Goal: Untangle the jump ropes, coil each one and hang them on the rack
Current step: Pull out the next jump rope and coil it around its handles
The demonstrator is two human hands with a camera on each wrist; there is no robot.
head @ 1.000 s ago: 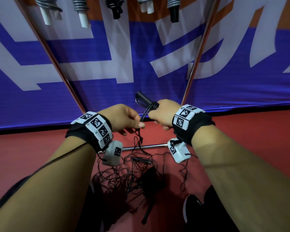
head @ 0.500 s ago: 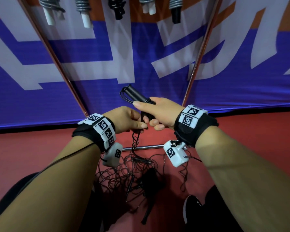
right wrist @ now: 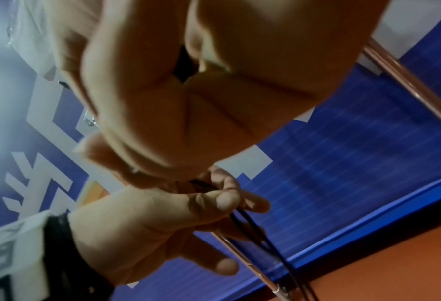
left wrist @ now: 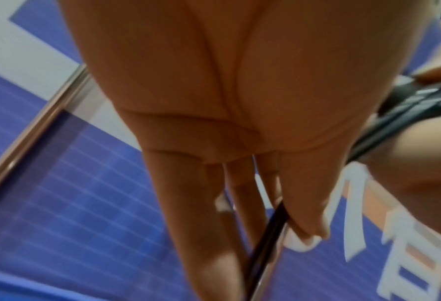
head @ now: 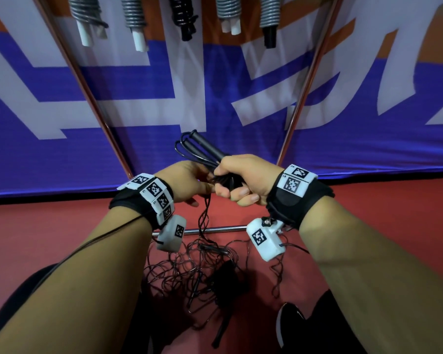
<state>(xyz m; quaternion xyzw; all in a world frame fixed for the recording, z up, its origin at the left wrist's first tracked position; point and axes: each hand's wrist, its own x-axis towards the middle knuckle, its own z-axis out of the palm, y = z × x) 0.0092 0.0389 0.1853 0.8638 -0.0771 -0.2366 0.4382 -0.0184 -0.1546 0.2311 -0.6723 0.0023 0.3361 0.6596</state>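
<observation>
My right hand (head: 237, 183) grips the black handles (head: 205, 146) of a jump rope, with a few loops of thin black cord bunched beside them. The handles point up and to the left. My left hand (head: 201, 186) sits just left of it and pinches the black cord (head: 205, 213) between thumb and fingers, as the right wrist view shows (right wrist: 224, 200). From there the cord hangs down to a tangled pile of black ropes (head: 200, 272) on the red floor. In the left wrist view the cord (left wrist: 263, 242) runs past my fingertips.
Several coiled ropes, grey ones (head: 133, 14) and a black one (head: 183, 11), hang along the top of the rack. Its two copper poles (head: 296, 108) slant down to a chrome base bar (head: 223, 228). A blue and white banner stands behind. My black shoe (head: 289, 325) is at the lower right.
Both hands have risen a little. The right hand has turned the handles further up and left, with more cord looped beside them, while the left hand has stayed pinching the cord.
</observation>
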